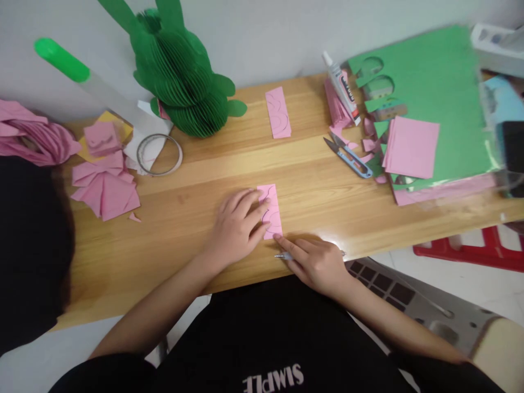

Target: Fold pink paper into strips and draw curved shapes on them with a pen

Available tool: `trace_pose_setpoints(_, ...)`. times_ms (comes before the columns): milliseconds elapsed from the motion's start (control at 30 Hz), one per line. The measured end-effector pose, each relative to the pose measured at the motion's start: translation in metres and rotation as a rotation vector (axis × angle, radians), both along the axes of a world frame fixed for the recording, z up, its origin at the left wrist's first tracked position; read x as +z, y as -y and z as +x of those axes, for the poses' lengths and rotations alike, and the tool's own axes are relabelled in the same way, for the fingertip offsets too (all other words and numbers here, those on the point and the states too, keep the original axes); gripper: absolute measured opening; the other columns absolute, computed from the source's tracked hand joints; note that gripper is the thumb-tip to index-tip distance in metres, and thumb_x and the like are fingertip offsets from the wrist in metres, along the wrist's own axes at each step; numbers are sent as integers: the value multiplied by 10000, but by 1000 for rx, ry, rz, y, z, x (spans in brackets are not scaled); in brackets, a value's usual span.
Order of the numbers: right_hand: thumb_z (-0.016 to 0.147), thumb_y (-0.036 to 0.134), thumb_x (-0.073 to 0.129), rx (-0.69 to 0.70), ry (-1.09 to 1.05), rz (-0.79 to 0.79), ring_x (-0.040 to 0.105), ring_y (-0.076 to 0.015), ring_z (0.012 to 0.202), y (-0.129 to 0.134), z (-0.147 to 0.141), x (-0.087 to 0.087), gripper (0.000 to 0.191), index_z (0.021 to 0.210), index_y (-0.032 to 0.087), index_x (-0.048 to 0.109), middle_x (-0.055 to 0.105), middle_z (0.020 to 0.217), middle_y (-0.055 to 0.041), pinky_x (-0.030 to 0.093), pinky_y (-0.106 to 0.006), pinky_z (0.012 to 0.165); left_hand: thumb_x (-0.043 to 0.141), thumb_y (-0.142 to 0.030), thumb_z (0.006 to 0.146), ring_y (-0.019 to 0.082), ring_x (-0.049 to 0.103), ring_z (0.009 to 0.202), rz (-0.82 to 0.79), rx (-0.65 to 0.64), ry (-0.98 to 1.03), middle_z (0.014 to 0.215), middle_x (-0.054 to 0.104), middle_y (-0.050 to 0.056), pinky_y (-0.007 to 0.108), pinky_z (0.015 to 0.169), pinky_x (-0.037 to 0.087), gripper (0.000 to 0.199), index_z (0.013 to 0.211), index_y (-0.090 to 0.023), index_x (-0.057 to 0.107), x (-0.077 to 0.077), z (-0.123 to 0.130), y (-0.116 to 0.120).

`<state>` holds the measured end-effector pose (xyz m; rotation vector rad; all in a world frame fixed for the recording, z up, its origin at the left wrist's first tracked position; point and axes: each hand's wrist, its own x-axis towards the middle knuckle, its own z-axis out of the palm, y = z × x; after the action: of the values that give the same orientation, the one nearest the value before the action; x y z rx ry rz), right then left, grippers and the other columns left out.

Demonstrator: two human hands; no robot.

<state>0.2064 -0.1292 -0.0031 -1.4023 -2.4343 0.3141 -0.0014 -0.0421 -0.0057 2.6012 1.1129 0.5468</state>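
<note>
A pink paper strip (275, 213) with drawn curved lines lies on the wooden table in front of me. My left hand (236, 226) rests with spread fingers, the fingertips pressing on the strip's left side. At the strip's lower corner, the index finger of my right hand (317, 263) touches the paper. That same hand holds a pen (284, 256) under its fingers, its tip pointing left and its other end showing past the hand. Farther back lies a second pink strip (278, 112) with similar curves.
A green honeycomb paper figure (184, 82) stands at the back. On the left are a tape roll (180, 158) and folded pink paper (107, 188). Thread snips (350, 158), a glue tube (340, 84), pink squares (413, 146) and green sheets (442, 82) lie right.
</note>
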Motion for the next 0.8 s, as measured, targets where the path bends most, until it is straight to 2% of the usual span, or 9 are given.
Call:
trace_pose_setpoints(367,986,272,477,-10,-20,-15,717,-175,745,1,0,-1,346,1244,171,684,772,843,-64,548,-269,640,596,-244,912,336,531,1209,-15,9,-7,1280,620,158,530,993,455,301,1195,-160,658,0,0,1)
trace_pose_setpoints(533,992,260,455,-13,-29,28,720,-174,712,0,-2,0,345,1193,137,707,773,828,-68,552,-269,612,616,-243,901,336,538,1198,13,9,-18,1265,630,158,522,992,463,293,1174,-148,665,0,1,1)
trace_pose_setpoints(800,995,239,448,-32,-71,26,733,-185,761,0,-3,2,353,1218,104,687,766,806,-79,583,-282,679,610,-238,906,329,540,1206,22,13,-30,1274,633,151,521,1001,459,279,1166,-155,667,1,2,2)
